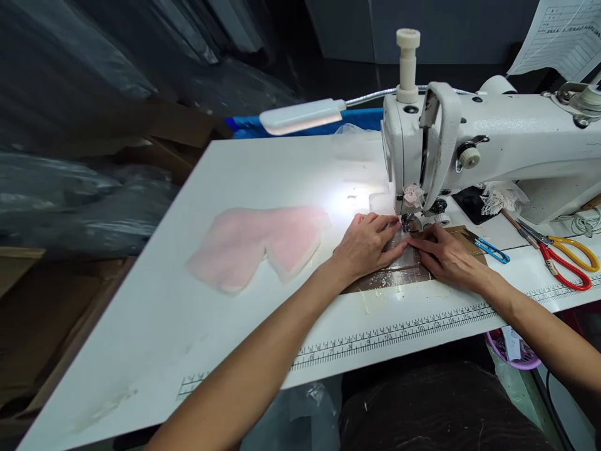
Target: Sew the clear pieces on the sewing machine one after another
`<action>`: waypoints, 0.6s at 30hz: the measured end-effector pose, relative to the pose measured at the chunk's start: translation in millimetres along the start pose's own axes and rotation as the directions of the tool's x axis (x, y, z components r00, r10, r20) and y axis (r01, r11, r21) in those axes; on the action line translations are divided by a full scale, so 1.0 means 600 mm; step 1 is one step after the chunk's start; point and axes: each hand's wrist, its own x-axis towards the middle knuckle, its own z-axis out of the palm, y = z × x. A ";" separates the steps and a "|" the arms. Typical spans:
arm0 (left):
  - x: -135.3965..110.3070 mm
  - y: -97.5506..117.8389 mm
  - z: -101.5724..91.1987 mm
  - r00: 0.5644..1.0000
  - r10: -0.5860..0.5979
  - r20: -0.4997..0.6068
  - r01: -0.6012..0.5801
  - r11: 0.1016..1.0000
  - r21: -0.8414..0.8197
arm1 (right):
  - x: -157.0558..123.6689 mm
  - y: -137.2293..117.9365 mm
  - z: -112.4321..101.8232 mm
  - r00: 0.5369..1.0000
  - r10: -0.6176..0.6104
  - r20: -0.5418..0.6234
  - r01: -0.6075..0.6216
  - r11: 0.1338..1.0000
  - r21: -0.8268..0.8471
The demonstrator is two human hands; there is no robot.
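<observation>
A white sewing machine (493, 138) stands at the right of a white table (263, 169). My left hand (366, 244) lies flat with fingers stretched toward the presser foot (409, 222), pressing a small, nearly see-through piece of fabric (399, 241). My right hand (446, 254) lies on the other side, fingers extended, fingertips on the same piece just before the needle. Both hands rest on a brown taped patch (399, 275) of the table.
A stack of pink fabric pieces (263, 244) lies left of my hands. Blue thread snips (488, 247) and red-and-yellow scissors (563, 254) lie to the right. A lamp (300, 116) shines on the needle area. A ruler strip (399, 332) runs along the front edge.
</observation>
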 end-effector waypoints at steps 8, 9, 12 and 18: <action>0.030 -0.037 -0.009 0.986 -0.047 -0.157 0.062 0.994 0.093 | 0.003 0.000 -0.013 1.000 0.028 -0.006 -0.027 0.998 0.063; 0.036 -0.046 -0.010 0.994 -0.046 -0.104 0.056 0.993 0.101 | 0.005 0.001 -0.015 0.999 0.033 -0.014 -0.032 0.996 0.088; 0.044 -0.068 -0.015 0.998 -0.013 0.068 0.007 0.996 0.088 | 0.011 0.008 -0.021 0.995 0.070 -0.069 -0.059 0.986 0.154; 0.016 -0.047 -0.039 0.998 0.058 0.017 -0.059 0.998 0.019 | 0.015 0.018 -0.023 0.976 0.171 -0.132 -0.149 0.976 0.159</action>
